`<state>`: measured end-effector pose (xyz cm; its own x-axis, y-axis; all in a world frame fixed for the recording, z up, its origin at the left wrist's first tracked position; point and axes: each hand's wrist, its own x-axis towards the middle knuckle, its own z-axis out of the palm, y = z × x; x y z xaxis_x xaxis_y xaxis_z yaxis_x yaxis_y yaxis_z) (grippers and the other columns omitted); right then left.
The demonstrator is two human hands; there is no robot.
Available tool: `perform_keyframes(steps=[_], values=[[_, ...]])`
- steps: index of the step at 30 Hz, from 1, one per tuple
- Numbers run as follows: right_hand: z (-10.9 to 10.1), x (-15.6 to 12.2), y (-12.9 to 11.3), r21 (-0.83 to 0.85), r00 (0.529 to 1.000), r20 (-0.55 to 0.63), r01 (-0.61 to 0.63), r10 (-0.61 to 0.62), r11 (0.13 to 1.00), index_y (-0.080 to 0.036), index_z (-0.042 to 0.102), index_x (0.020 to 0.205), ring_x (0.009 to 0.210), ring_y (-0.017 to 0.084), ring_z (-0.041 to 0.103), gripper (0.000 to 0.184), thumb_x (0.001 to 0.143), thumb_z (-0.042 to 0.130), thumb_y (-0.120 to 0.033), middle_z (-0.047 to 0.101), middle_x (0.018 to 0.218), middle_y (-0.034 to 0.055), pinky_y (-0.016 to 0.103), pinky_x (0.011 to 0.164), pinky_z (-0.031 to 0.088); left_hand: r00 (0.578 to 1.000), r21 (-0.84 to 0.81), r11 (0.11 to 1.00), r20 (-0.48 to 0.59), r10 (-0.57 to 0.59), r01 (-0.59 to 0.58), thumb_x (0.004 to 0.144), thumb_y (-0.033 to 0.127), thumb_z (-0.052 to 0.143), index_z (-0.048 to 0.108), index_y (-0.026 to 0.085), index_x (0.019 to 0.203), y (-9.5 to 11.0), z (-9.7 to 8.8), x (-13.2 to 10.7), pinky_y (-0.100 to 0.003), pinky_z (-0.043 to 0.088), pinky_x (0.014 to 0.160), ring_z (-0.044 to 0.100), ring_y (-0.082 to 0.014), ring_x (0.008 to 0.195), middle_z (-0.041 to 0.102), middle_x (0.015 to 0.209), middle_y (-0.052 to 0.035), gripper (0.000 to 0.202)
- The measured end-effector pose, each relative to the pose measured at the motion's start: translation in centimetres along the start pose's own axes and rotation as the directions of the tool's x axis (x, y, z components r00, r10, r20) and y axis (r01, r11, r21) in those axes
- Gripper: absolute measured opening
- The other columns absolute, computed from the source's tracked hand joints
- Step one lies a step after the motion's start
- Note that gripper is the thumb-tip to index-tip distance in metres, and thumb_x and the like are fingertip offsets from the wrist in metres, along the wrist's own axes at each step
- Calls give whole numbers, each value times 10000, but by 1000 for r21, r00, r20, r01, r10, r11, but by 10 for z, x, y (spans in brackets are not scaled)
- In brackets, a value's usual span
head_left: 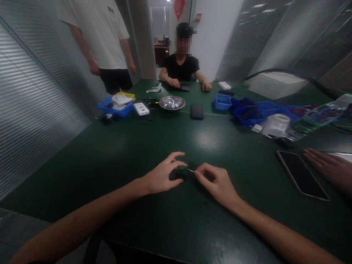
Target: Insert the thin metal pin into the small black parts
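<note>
My left hand (162, 176) pinches a small dark part with a green top (181, 172) that rests on the dark green table (110, 161). Thumb and fingers close round the part. My right hand (217, 181) sits just to its right, fingers pinched on a thin metal pin or tool (190, 170) whose tip points into the part. The two hands almost touch over the table's near middle.
A phone (302, 175) lies face up at the right, beside another person's hand (328, 167). Farther back are a metal bowl (172, 103), blue bins (249, 110), a dark box (197, 111) and a plastic bottle (319, 117). One person sits opposite; another stands at back left.
</note>
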<state>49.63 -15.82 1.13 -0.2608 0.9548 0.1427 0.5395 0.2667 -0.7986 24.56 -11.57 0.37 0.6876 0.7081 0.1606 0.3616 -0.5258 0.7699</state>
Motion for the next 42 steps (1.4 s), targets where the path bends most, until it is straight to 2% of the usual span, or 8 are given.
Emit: perform_keyframes(steps=[4, 8, 14, 20, 24, 30, 39, 42], values=[[-2, -1, 2, 8, 1000, -4, -5, 5, 1000, -200, 710, 867, 679, 177, 640, 249, 991, 592, -381, 701, 758, 17, 267, 616, 474, 993, 209, 974, 88, 74, -91, 989, 304, 616, 715, 252, 1225, -2, -6, -2, -505, 385, 1071, 538, -285, 1230, 632, 1373, -93, 261], [-3, -2, 3, 13, 1000, 4, -15, 15, 1000, -201, 711, 875, 685, 175, 643, 243, 992, 593, -378, 701, 774, 18, 269, 618, 481, 992, 347, 932, 100, 74, -105, 1021, 313, 548, 680, 254, 1319, -21, -33, -10, -482, 386, 1027, 535, -291, 1222, 665, 1353, -91, 331], [-4, -1, 3, 21, 999, 23, -29, 28, 999, -201, 711, 898, 717, 177, 647, 234, 996, 588, -374, 707, 812, 24, 274, 636, 494, 969, 530, 813, -177, -174, 243, 997, 425, 526, 678, 239, 1325, -96, -131, -45, -470, 356, 1102, 518, -285, 1275, 648, 1379, -78, 406], [-3, -1, 0, 20, 999, 27, -39, 39, 999, -193, 705, 877, 702, 178, 638, 255, 990, 588, -388, 693, 788, 24, 279, 622, 483, 892, 648, 625, -405, -200, 435, 996, 490, 506, 676, 129, 1310, -156, -208, -100, -450, 402, 1061, 547, -304, 1209, 676, 1320, -119, 508], [-1, -1, -1, 25, 999, 29, -44, 43, 999, -190, 704, 877, 698, 176, 637, 252, 989, 591, -386, 690, 782, 20, 281, 625, 474, 871, 674, 554, -419, -256, 488, 1032, 488, 464, 662, 117, 1327, -159, -220, -115, -406, 399, 1063, 524, -273, 1225, 666, 1334, -86, 514], [0, -3, 3, 14, 999, 30, -32, 31, 999, -200, 709, 896, 704, 169, 640, 232, 994, 594, -376, 692, 792, 9, 278, 634, 466, 761, 617, 446, -541, -359, 649, 1060, 425, 398, 731, 116, 1214, -165, -230, -123, -344, 424, 990, 570, -254, 1148, 703, 1238, -109, 480], [-3, -4, 2, 21, 999, 42, -34, 33, 999, -200, 705, 898, 716, 176, 645, 238, 996, 588, -382, 695, 801, 17, 277, 637, 479, 656, 402, 559, -649, -385, 725, 960, 320, 636, 639, 105, 1307, -176, -233, -127, -263, 438, 910, 635, -180, 981, 722, 1142, -62, 408], [-3, -3, 1, 18, 999, 41, -33, 32, 999, -197, 706, 897, 713, 175, 645, 239, 992, 592, -385, 694, 799, 17, 276, 634, 481, 640, 414, 522, -663, -388, 746, 954, 309, 649, 656, 88, 1285, -178, -234, -126, -263, 434, 901, 628, -188, 970, 700, 1134, -78, 399]])
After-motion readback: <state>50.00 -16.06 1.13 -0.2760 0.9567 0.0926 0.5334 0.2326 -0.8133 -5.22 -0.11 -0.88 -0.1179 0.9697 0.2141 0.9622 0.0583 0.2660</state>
